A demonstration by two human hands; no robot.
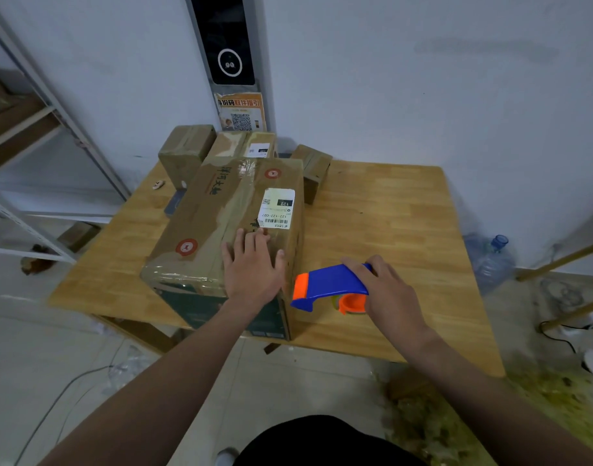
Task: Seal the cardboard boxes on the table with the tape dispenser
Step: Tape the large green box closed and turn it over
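A large cardboard box [217,213] with a white shipping label and red round stickers lies on the wooden table [389,213], reaching the near edge. My left hand [251,264] rests flat on the box's near right top corner, fingers spread. My right hand [385,290] grips the blue and orange tape dispenser [325,284] just right of the box, its orange nose pointing at the box's right side. Clear tape runs along the box's top seam and across its near left corner.
Three smaller cardboard boxes stand behind the large one: one at back left [184,153], one in the middle [244,144], one at back right [313,169]. A metal shelf [36,129] stands left. A water bottle [490,260] and cables lie on the floor right.
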